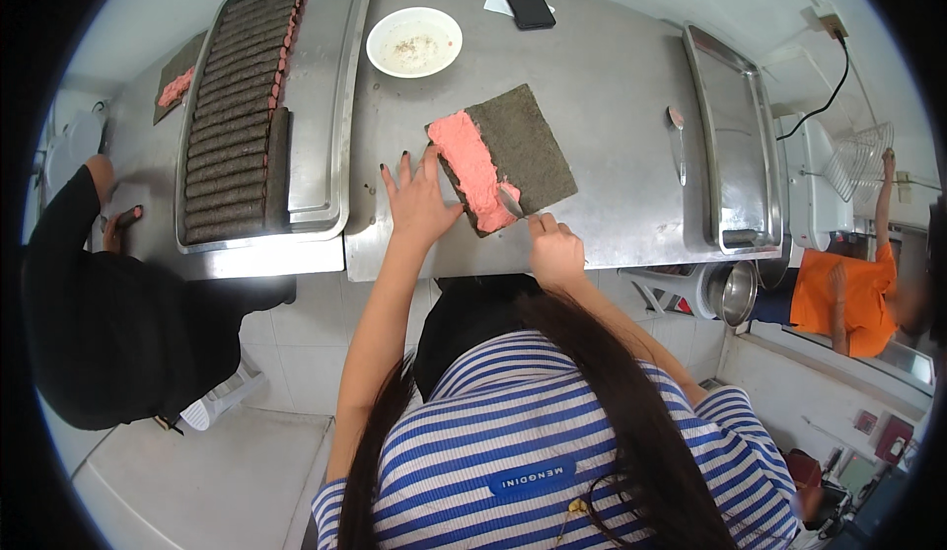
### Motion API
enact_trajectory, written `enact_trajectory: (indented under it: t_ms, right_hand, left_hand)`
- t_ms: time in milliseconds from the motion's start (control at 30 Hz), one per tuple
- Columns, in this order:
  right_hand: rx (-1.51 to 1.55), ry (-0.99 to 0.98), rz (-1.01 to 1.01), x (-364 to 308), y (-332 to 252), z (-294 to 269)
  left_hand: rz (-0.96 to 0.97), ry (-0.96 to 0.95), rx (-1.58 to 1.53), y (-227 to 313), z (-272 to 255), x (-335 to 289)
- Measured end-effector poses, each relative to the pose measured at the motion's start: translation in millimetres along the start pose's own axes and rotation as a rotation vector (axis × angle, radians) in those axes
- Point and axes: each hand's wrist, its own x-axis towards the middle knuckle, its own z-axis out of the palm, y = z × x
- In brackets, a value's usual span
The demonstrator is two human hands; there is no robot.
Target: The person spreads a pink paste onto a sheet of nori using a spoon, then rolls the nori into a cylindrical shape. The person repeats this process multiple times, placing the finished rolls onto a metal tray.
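A dark green nori sheet [528, 146] lies slantwise on the steel table in front of me. Pink paste [466, 162] covers a broad strip along its left side. My right hand [557, 249] grips a spoon [511, 201], whose bowl rests in the paste near the sheet's lower edge. Fingers spread, my left hand [422, 198] lies at the sheet's left edge, its fingertips touching the sheet or the table beside it. Beyond the sheet stands a white bowl [414, 43] with pale, speckled contents.
On the left, a steel tray [330, 136] holds several nori rolls [237, 106] with pink ends. An empty-looking tray [730, 136], a second spoon [678, 146] and a phone [524, 0] also lie on the table [621, 96]. One person in black sits left; another in orange is far right.
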Motion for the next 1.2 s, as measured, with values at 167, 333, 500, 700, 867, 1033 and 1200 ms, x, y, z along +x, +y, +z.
enact_trajectory:
  t_ms: [167,333,500,700,867,1033,1200]
  right_hand:
    - [-0.096,0.008,-0.083,-4.6,-14.8,5.2]
    - [0.047,0.037,-0.147,-2.4,-17.3,1.7]
    - [0.270,-0.065,-0.254,28.0,3.9,-43.0]
    - [0.199,0.055,-0.285,96.8,23.5,-47.2]
    - [0.034,0.062,-0.421,135.7,25.8,-37.5]
    - [-0.033,-0.037,-0.499,118.2,29.0,-33.6]
    - [-0.078,-0.065,-0.667,98.8,35.5,-42.2]
  left_hand:
    - [-0.020,-0.048,0.039,3.1,-6.4,0.7]
    - [-0.018,-0.057,0.018,3.7,-7.6,0.8]
    - [-0.022,-0.040,0.015,2.5,-6.9,0.2]
    - [-0.028,-0.064,0.022,1.2,-2.9,2.6]
    - [-0.059,-0.114,0.042,6.7,-12.7,1.3]
    - [-0.045,-0.059,0.026,3.7,-5.3,0.2]
    - [-0.050,-0.061,0.003,5.4,-7.0,2.5]
